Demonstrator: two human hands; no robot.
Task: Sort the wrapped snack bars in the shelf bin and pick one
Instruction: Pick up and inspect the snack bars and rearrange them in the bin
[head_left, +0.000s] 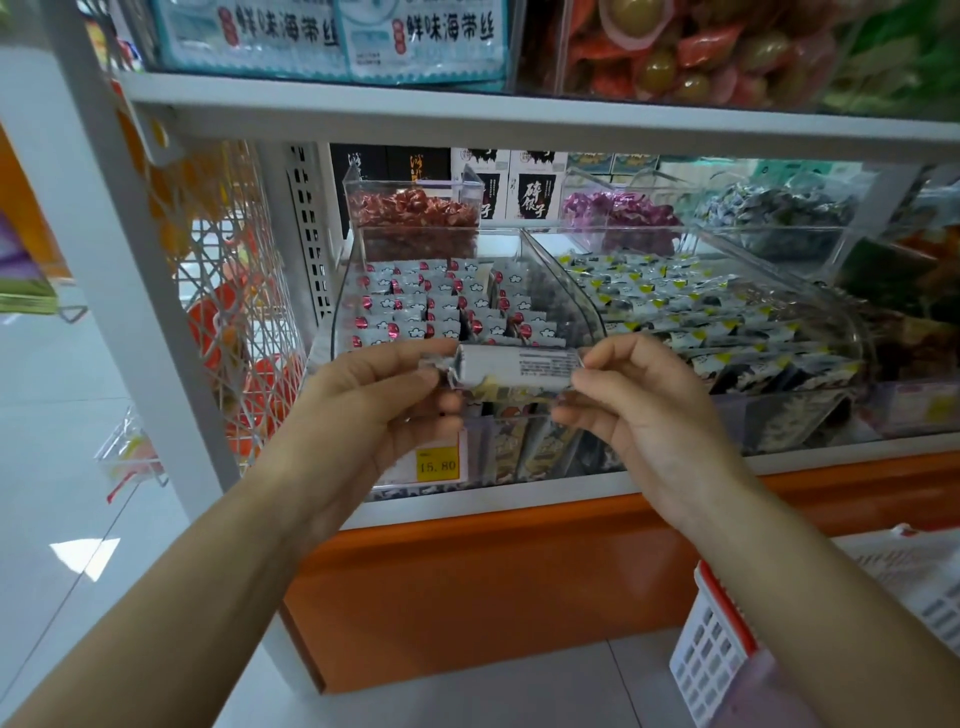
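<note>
STEP: pick, 1 snack bar (514, 371) out, held level just in front of shelf bin (587, 306) | GRIP: left hand (384, 405) + right hand (644, 410) pinch its ends | NEXT: prob. check label, then keep/return.

1 view only, head-mounted, wide-angle; no 2nd view to compare. Camera sits at the person's head, facing forward and tilted down toward the shelf (519, 122) front. Both forearms enter from the bottom corners; the left hand (384, 395) and right hand (639, 410) meet near frame centre, close to the lens. The clear bin (561, 291) lies just behind them, seen from slightly above. Upper shelf row cut off at the top edge; floor (62, 467) visible at left and bottom. Straight edges bow toward the frame borders.
</note>
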